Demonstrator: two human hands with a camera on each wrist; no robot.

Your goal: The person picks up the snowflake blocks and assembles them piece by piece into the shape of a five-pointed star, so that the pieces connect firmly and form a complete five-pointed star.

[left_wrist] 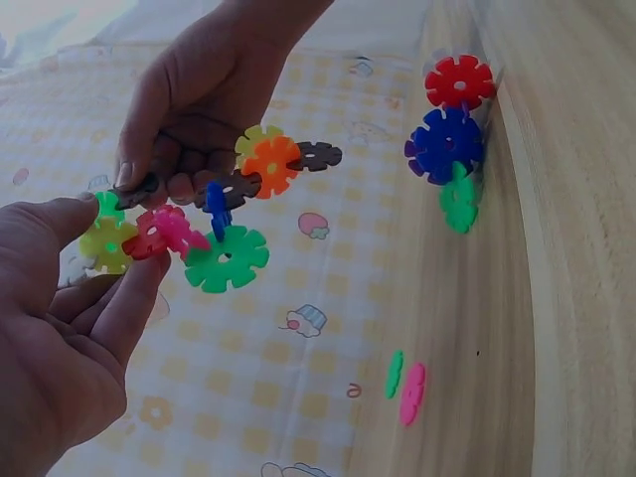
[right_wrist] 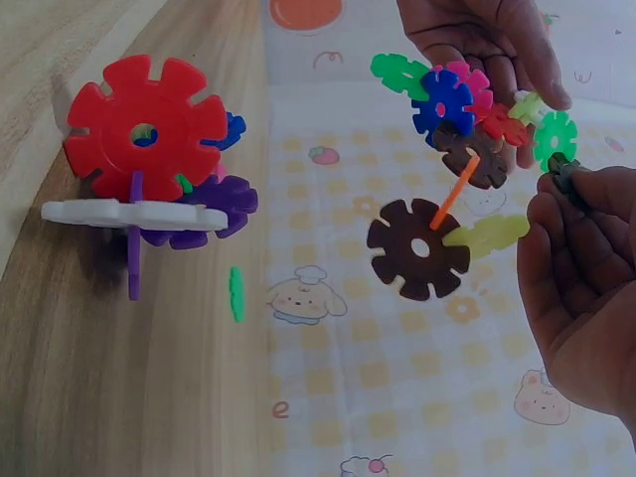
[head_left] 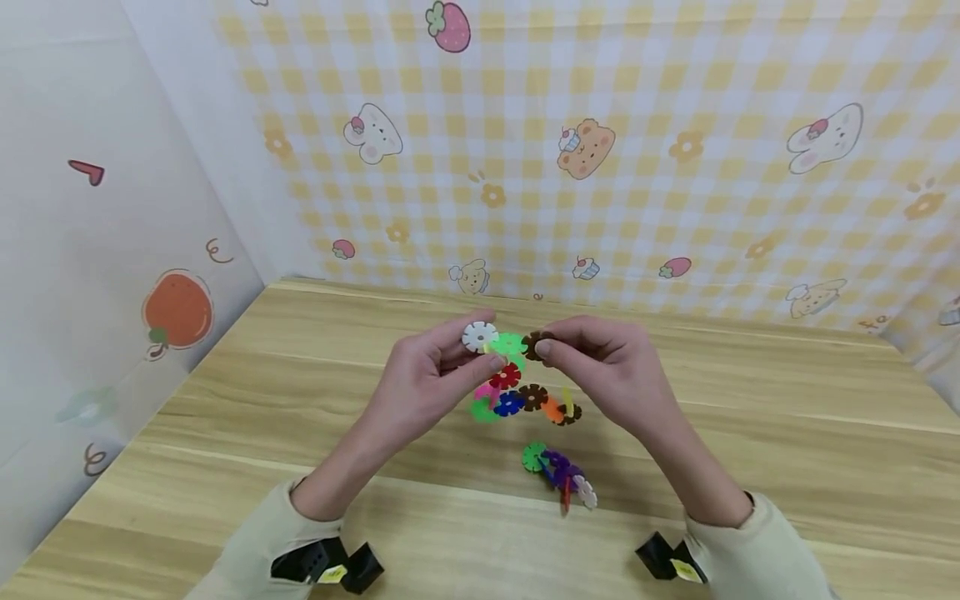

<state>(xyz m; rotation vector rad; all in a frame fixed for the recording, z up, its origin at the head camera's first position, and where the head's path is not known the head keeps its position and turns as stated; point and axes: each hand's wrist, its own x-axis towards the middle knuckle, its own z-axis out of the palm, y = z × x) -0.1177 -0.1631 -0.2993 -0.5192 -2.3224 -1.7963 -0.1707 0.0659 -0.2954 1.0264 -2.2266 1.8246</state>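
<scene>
A chain of interlocking snowflake discs hangs between both hands above the table. My left hand (head_left: 420, 375) pinches its upper left part, by a white disc (head_left: 480, 337) and a yellow disc (left_wrist: 107, 244). Thumb and fingers of my right hand (head_left: 611, 367) grip a dark brown disc (head_left: 531, 344) at the edge of a light green disc (head_left: 510, 343). Below the hands, the chain runs through a red disc (head_left: 505, 376), a blue disc (head_left: 508, 404), another brown disc (head_left: 533, 397) and an orange disc (head_left: 553, 408). The fingers partly hide the upper joint.
Nearer the body, a second joined cluster with a green disc (head_left: 535, 457), a purple disc (head_left: 557, 463) and a white disc (head_left: 585, 492) lies on the wooden table (head_left: 247, 433). A loose green disc (left_wrist: 395, 375) and pink disc (left_wrist: 413, 394) lie farther back. A patterned cloth (head_left: 525, 208) stands behind.
</scene>
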